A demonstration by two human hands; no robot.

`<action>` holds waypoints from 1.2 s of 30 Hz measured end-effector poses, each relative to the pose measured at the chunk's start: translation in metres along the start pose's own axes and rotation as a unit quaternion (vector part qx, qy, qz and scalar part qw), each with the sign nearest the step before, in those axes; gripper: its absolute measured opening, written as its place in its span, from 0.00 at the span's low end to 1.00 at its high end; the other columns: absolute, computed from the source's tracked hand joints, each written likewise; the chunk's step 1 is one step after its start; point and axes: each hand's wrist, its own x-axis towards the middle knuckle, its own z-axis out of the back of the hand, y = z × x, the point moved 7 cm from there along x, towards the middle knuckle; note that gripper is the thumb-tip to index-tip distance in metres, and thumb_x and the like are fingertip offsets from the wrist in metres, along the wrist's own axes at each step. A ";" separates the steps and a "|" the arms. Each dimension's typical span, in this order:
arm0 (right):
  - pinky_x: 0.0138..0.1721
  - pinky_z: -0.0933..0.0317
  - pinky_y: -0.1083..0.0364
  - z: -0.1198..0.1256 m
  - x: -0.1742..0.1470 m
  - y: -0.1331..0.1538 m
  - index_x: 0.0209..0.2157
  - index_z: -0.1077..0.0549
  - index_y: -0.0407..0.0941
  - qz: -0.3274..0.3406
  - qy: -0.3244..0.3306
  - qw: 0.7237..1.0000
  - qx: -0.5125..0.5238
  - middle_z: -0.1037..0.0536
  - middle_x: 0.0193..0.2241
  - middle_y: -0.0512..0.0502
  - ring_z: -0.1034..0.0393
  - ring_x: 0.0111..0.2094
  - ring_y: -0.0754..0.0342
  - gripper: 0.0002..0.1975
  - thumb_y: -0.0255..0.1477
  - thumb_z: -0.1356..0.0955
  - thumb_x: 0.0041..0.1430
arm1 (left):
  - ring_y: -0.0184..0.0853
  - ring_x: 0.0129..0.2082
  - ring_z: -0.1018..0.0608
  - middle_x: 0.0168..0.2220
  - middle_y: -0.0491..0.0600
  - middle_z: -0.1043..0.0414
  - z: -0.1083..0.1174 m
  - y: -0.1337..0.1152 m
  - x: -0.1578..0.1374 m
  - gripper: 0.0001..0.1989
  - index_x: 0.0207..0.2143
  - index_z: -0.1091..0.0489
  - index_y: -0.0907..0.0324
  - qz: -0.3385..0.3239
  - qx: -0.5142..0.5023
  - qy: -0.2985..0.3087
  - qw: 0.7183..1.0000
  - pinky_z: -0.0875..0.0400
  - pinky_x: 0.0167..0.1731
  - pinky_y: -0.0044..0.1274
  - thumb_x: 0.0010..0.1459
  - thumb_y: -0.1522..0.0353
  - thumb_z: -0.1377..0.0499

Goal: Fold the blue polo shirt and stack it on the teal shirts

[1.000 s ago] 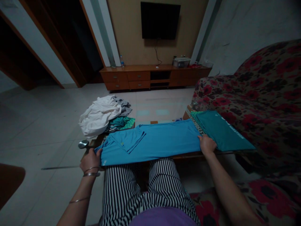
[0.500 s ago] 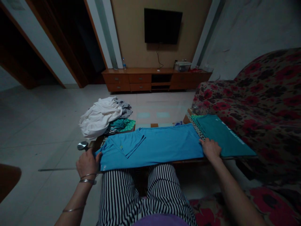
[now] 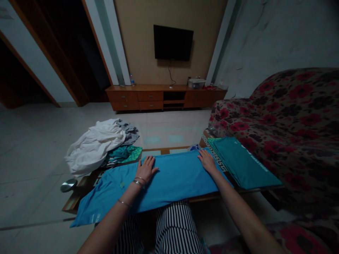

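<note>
A blue T-shirt, folded into a long strip, lies across the low table in front of my knees. My left hand rests on its upper part left of the middle, fingers spread flat on the cloth. My right hand lies flat near the shirt's far right corner, with its fingers stretched out. The shirt's left end hangs past the table's near edge. Just right of the blue shirt sits a folded teal shirt on the same table.
A heap of clothes with a white garment on top covers the table's far left. Near it, a round metal object stands at the table's left end. A flowered sofa borders the right side. Beyond are a wooden cabinet and a television.
My left hand has let go of the shirt's left end and moved right onto the cloth. My right hand has shifted to the far edge. The shirt's left end now droops toward me.
</note>
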 end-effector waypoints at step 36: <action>0.57 0.46 0.42 -0.033 0.016 0.069 0.57 0.34 0.39 0.112 0.006 0.994 0.009 0.36 0.59 0.33 0.44 0.61 0.42 0.26 0.38 0.44 0.63 | 0.41 0.67 0.51 0.67 0.54 0.53 -0.004 0.046 -0.037 0.29 0.64 0.46 0.58 0.050 -0.126 -0.012 0.991 0.56 0.63 0.41 0.64 0.57 0.53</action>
